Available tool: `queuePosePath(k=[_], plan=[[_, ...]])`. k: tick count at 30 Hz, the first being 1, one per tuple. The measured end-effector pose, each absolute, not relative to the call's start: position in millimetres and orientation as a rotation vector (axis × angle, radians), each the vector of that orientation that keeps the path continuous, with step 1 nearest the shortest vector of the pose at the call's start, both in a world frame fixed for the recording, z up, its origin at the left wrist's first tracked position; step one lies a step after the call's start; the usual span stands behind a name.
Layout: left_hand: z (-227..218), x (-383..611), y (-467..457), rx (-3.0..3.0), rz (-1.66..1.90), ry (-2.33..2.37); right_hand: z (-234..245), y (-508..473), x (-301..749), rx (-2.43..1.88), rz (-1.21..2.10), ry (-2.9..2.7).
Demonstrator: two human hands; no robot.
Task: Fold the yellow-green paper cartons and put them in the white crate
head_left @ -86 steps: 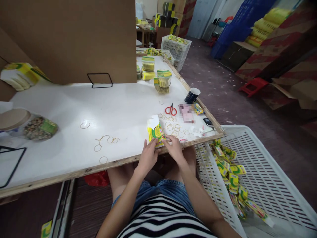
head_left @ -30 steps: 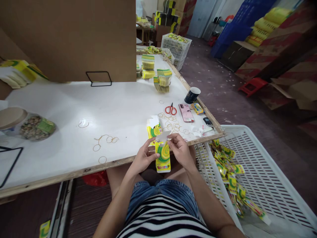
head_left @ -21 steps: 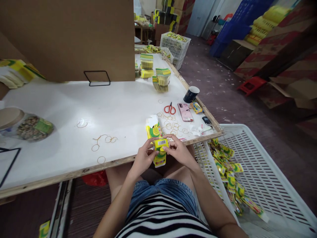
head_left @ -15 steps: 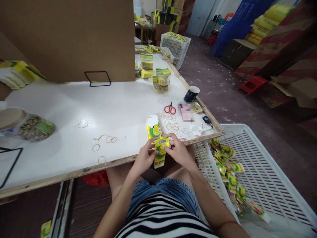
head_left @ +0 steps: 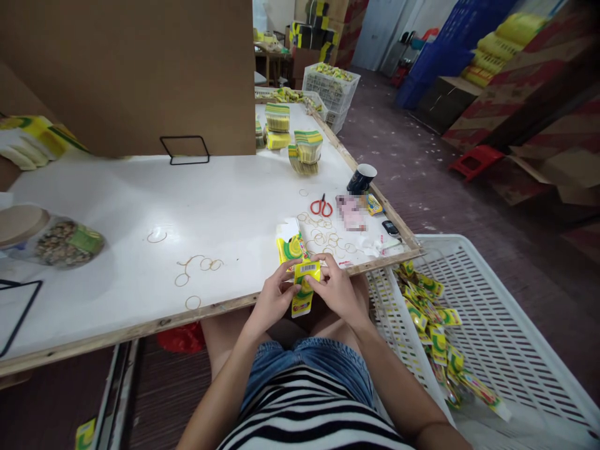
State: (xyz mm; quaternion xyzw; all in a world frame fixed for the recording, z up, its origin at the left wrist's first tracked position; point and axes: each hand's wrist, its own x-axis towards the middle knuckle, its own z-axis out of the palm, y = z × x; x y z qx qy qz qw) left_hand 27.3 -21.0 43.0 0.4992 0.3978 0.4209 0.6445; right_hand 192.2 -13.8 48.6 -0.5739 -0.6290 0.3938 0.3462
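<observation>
Just over the table's front edge, both hands hold a small yellow-and-green printed packet (head_left: 302, 305) with a barcode near its top. My left hand (head_left: 275, 297) pinches its left side, thumb lying on the front. From the right, my right hand (head_left: 338, 289) grips it with the thumb pressed on its face; the fingers behind are partly hidden. Directly beyond the hands stands a yellow box (head_left: 289, 247) with white flaps raised. Loose rubber bands (head_left: 330, 239) and red-handled scissors (head_left: 321, 206) lie past it.
A white crate (head_left: 515, 312) holding yellow packets stands right of my legs. On the table are a dark mug (head_left: 362, 179), stacked yellow cards (head_left: 308, 149), a lidded jar (head_left: 70, 242) at left and a cardboard panel (head_left: 140, 75) at the back.
My right thumb has shifted slightly up and left across the packet's face. Both hands keep hold of it in nearly the same place.
</observation>
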Motion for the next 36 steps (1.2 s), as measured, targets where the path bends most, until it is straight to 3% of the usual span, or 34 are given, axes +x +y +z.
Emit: queuePosePath(k=[13, 19, 24, 29, 32, 36], plan=[[42, 34, -19, 1.145, 1.035, 0.836, 36, -20, 210, -1.177, 1.176, -1.295], [14, 29, -5, 1.676, 1.035, 1.322, 34, -19, 228, -0.974, 0.715, -0.581], [-8, 29, -2, 1.909, 0.803, 1.440, 10, 5, 201, -1.332, 0.972, -0.996], [-6, 28, -6, 1.940, 0.760, 1.395, -14, 29, 175, -1.597, 0.689, -1.432], [-6, 27, -7, 1.874, 0.836, 1.365, -13, 32, 174, -1.581, 0.609, -1.440], [-8, 24, -6, 1.648, 1.022, 1.279, -1, 25, 177, -1.465, 0.924, -1.229]])
